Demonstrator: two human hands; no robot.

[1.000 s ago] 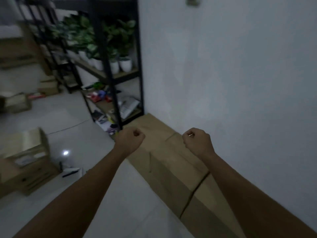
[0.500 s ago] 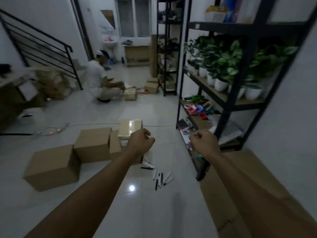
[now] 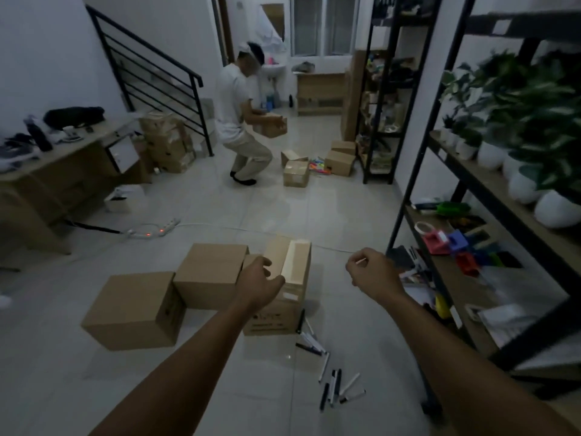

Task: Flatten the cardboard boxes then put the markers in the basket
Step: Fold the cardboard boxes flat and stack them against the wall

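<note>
Reaching forward, my left grip hangs loosely curled and empty in front of the taped cardboard box. My right grip is curled with nothing in it. Two more boxes sit left of my left grip, and the markers lie on the floor nearer me, between both grips.
</note>
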